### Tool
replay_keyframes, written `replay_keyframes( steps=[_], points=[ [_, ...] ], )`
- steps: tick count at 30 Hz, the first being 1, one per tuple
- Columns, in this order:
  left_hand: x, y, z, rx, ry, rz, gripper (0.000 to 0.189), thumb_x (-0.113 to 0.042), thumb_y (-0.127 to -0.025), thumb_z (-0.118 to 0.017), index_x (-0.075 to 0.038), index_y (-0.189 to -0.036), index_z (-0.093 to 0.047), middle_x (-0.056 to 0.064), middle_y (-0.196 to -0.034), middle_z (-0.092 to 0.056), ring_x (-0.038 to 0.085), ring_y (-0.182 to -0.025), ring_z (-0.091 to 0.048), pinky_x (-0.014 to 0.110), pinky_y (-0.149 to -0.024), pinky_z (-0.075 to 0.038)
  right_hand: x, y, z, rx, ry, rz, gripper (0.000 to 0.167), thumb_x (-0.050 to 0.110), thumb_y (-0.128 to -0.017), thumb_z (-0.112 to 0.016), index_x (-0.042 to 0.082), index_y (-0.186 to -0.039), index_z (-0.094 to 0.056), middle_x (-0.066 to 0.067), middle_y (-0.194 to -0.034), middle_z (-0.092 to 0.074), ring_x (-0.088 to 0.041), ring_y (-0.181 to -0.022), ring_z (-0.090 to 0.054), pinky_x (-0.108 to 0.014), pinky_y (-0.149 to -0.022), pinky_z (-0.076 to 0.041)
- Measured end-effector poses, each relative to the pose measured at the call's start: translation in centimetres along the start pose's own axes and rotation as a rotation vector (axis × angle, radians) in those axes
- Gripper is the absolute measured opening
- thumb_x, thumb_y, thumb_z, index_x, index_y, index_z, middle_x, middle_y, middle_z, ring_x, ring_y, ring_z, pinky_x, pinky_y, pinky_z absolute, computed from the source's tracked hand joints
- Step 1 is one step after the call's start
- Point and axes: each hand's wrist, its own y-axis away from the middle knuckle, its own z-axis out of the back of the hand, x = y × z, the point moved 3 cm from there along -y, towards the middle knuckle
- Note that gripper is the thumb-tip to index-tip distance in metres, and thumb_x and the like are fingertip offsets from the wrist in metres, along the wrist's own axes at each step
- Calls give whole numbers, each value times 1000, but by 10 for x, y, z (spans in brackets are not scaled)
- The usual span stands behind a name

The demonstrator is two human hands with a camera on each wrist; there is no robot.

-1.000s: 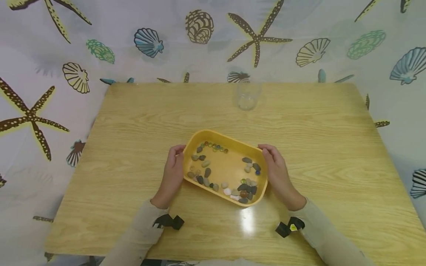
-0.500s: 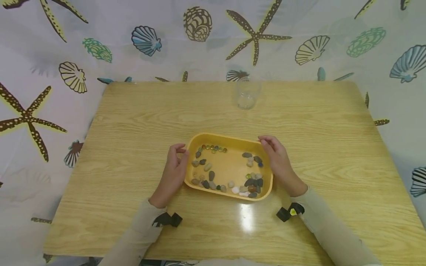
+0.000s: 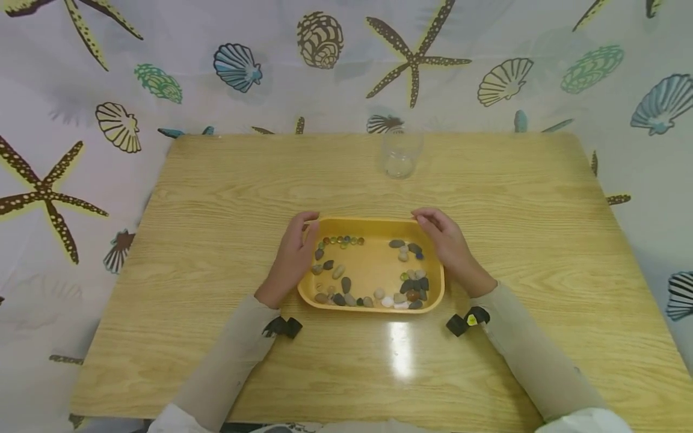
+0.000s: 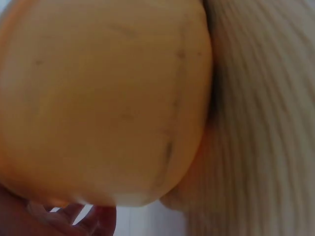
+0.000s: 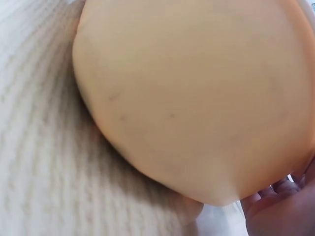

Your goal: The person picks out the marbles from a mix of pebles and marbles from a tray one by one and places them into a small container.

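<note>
In the head view a yellow plastic tray [image 3: 370, 310] lies lengthwise across the table before me, its long sides nearly level. Small stones, such as a white pebble [image 3: 387, 302], and a row of glass marbles [image 3: 347, 240] sit in it. My left hand [image 3: 294, 255] grips the far left corner, thumb at the rim and fingers curled outside. The far right corner is held by my right hand [image 3: 452, 252], with its fingers behind the rim. Both wrist views show the tray's outer wall [image 4: 98, 98] close up, with bent fingers [image 5: 275, 201] against it in the right one.
A clear glass [image 3: 400, 157] stands near the back edge of the wood-grain table [image 3: 227, 204]. Cloth with starfish and shell prints [image 3: 346, 84] hangs behind and at both sides. A black wrist camera [image 3: 292, 328] is strapped on each sleeve.
The tray has turned counterclockwise from a slant to nearly straight, its right end swinging away from me. The stones turned with it. Both hands have moved up round its far corners.
</note>
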Motion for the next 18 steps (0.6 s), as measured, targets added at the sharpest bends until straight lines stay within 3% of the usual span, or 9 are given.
replay_keyframes(
  steps=[4,12,14,18],
  points=[
    [-2,-6,-8,7,6,-13,40,-34,-101,-34,-8,-131,-45,5,-133,-45,18,-127,-37,40,-103,-31,0,-6,5,11,33,-1,32,15,-99,-45,-7,-122,-50,-23,-122,-50,-21,-112,-48,-29,-97,-37],
    [0,-11,-18,-12,68,5,35,-29,-102,-33,-12,-130,-47,2,-133,-45,13,-122,-40,35,-101,-33,-4,-13,13,15,-14,-44,38,17,-99,-45,-10,-125,-45,-19,-121,-51,-31,-115,-45,-43,-100,-34],
    [0,-11,-19,-15,88,5,35,-28,-102,-32,-13,-130,-47,2,-132,-45,18,-108,-49,36,-94,-39,-5,-14,14,10,-26,-36,36,17,-99,-45,-9,-124,-46,-19,-120,-51,-31,-113,-45,-41,-99,-35],
    [3,-12,-17,-40,111,14,34,-26,-103,-30,-15,-130,-48,1,-130,-47,25,-86,-51,34,-82,-43,-5,-17,11,17,-96,-17,26,15,-99,-46,-1,-118,-54,-24,-121,-47,-31,-111,-46,-38,-97,-37]
  ],
)
